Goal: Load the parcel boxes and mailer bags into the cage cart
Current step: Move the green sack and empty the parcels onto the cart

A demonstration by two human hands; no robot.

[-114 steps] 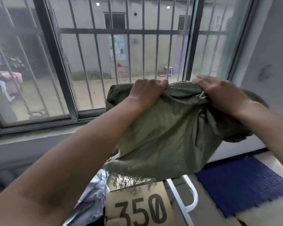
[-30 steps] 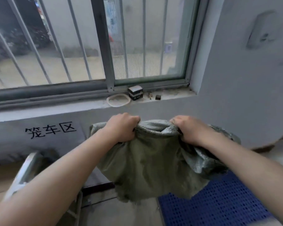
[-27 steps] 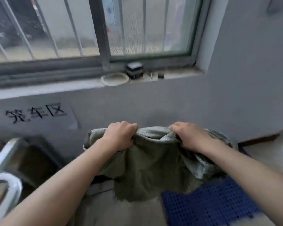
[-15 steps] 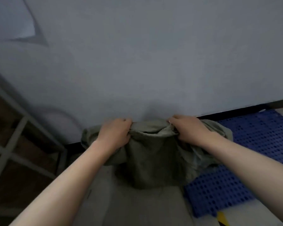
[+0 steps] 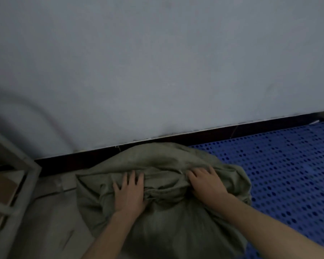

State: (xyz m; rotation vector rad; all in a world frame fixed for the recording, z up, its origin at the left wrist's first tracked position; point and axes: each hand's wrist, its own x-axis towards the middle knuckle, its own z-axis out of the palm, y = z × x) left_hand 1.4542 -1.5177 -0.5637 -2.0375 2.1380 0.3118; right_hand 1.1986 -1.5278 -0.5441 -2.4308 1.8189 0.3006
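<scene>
An olive-green woven sack [image 5: 168,227] lies crumpled on the floor by the wall, its right side over the edge of a blue pallet. My left hand [image 5: 129,191] rests flat on the sack's middle fold with fingers spread. My right hand [image 5: 207,182] lies on the fold further right, fingers also spread and pressing the cloth. Neither hand grips it. The grey metal frame of the cage cart [image 5: 19,186] stands at the left edge, with a brown cardboard box [image 5: 0,186] showing behind its bars. No mailer bags are in view.
A blue perforated plastic pallet [image 5: 281,176] covers the floor on the right. A grey wall [image 5: 157,71] with a dark skirting strip [image 5: 195,135] runs close behind the sack. Bare concrete floor [image 5: 51,221] lies between the cart and the sack.
The sack, held up bunched in both fists, has come down onto the floor. Both hands have let go of it and now lie flat on top.
</scene>
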